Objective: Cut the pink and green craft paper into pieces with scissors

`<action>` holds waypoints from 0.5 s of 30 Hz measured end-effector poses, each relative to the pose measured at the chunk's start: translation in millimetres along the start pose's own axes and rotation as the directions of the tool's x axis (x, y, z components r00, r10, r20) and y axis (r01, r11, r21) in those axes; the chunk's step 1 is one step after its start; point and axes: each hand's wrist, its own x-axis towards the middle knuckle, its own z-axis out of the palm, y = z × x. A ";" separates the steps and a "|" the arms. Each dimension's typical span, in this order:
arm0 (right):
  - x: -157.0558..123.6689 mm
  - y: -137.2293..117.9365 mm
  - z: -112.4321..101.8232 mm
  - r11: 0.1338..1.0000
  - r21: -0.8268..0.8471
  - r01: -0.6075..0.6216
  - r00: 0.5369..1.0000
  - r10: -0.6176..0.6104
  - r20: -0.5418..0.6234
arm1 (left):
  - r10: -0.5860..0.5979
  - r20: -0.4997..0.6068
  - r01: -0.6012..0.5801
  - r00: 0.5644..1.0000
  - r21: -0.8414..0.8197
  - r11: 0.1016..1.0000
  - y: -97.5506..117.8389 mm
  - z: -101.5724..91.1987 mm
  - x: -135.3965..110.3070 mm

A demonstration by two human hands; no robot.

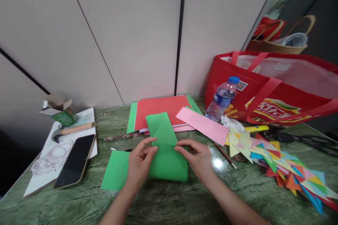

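A long green sheet of paper (169,158) is bent over on itself, its lower end curling above the table. My left hand (141,158) pinches its left edge between thumb and fingers. On the opposite edge, my right hand (196,156) grips the same paper with thumb and forefinger. Another green piece of paper (114,172) lies flat beside my left hand, and a dark object partly shows behind it. To the right of my right hand rests a thin red pencil (226,156), its upper end under a pink paper strip (202,124).
Red sheets (161,107) lie at the back over green ones. At right stand a water bottle (223,98) and a red bag (264,91), with folded paper pieces (287,165) in front. A phone (75,161), a wooden-handled tool (76,129) and a small box (63,114) are at left.
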 end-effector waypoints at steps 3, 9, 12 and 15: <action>-0.1 -0.3 0.1 1.000 0.006 0.002 1.000 -0.002 -0.008 | 0.007 0.002 -0.007 1.000 0.010 1.000 -0.2 -0.4 -0.3; -0.3 0.3 0.1 1.000 0.010 -0.019 1.000 0.019 -0.005 | 0.011 -0.003 -0.011 1.000 0.028 1.000 -1.8 -0.3 0.3; -0.2 1.4 0.4 0.999 0.017 -0.028 1.000 0.028 -0.006 | 0.009 0.004 -0.009 1.000 0.024 1.000 -2.2 -0.7 -0.1; -0.2 1.8 0.8 0.999 0.019 -0.036 0.999 0.036 -0.009 | -0.003 0.006 0.003 1.000 0.012 1.000 -1.6 -0.9 -0.4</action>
